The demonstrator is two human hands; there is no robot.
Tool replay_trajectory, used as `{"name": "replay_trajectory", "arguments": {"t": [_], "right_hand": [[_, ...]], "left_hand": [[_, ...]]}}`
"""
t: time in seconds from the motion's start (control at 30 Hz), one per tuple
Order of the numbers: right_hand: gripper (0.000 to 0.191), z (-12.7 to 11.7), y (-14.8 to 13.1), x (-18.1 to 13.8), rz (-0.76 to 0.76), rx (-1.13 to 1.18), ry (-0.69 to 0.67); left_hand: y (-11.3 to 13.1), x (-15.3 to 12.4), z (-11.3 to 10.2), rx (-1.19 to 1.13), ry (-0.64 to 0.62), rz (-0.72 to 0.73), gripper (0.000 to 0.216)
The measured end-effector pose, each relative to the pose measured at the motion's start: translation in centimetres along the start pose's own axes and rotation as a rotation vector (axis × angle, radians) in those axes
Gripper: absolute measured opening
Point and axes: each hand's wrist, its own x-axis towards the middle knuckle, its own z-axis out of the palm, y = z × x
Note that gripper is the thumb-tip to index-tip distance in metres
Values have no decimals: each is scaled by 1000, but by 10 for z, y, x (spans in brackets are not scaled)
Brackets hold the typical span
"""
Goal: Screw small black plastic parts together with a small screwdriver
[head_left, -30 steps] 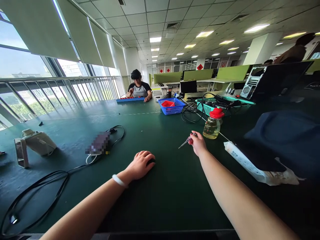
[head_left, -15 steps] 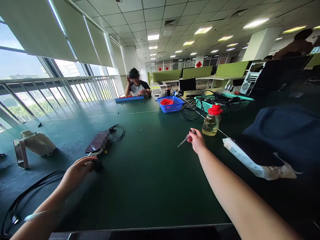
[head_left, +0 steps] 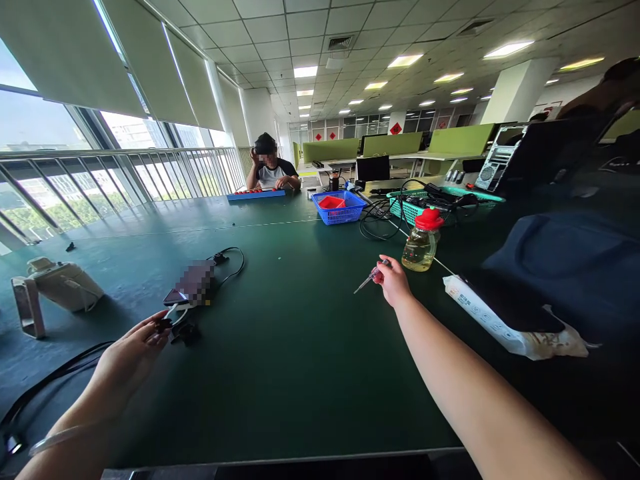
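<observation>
— What is held nearest?
— A small dark part is pinched in the left hand, well left of the bottle.
— And farther?
— A screwdriver is clasped in the right hand, just left of the bottle; a blue basket is seen beyond it.

Windows, ten o'clock: bright daylight, view washed pale
Ceiling lights, twelve to two o'clock: glowing, white to yellowish
Counter: bluish sheen toward nine o'clock, dark toward six
Navy cloth, three o'clock: dim, detail mostly lost
Left hand, eight o'clock: slightly soft
Frame edges: wide-angle stretch, slanting lines
</observation>
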Motion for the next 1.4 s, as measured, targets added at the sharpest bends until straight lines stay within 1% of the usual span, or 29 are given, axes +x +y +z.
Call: {"name": "replay_trajectory", "arguments": {"t": [0.1,0.13,0.2,0.27,0.33,0.37,0.43,0.5,0.57,0.63,0.7,0.8,0.87,1.0,1.07,1.2,1.3,1.4], "right_hand": [[40,0,0,0,2,7,-1],[40,0,-1,0,4,10,-3],[39,0,-1,0,7,14,-5],[38,0,-2,-1,10,18,-5],[38,0,-2,-1,13,20,-4],[38,0,-2,-1,14,20,-5],[38,0,-2,-1,15,22,-4],[38,0,-2,-1,16,26,-4],[38,0,-3,-2,17,27,-8],[38,0,-3,-2,22,20,-9],[39,0,-3,-2,24,10,-9],[40,-1,-3,-1,17,-1,-19],[40,-1,-2,-1,11,-10,-25],[40,-1,-2,0,6,-24,-29],[41,0,-2,0,8,-20,-25],[41,1,-3,-2,13,-13,-15],[41,1,-4,-3,12,-28,-27],[41,1,-4,-4,11,-44,-33]], "left_hand": [[1,-3,1,-156,-28,-83,35],[2,-5,2,-174,-37,-103,37],[6,-10,4,-117,-72,-106,42],[9,-14,8,-3,-92,-52,47],[12,-16,10,187,-79,39,50],[13,-15,11,329,-49,82,50],[14,-14,13,676,18,148,48],[15,-12,15,998,44,204,49],[16,-10,19,1183,33,248,52],[17,-10,22,1271,13,272,54],[15,-9,24,1325,-6,307,55],[10,-5,23,1357,-41,441,49],[6,-1,19,1346,-73,497,46],[-3,6,11,1336,-185,503,45],[-6,8,9,1335,-216,519,45],[-10,5,9,1336,-204,513,45],[-9,1,12,1336,-173,497,45],[-9,-1,15,1327,-146,459,47]]}}
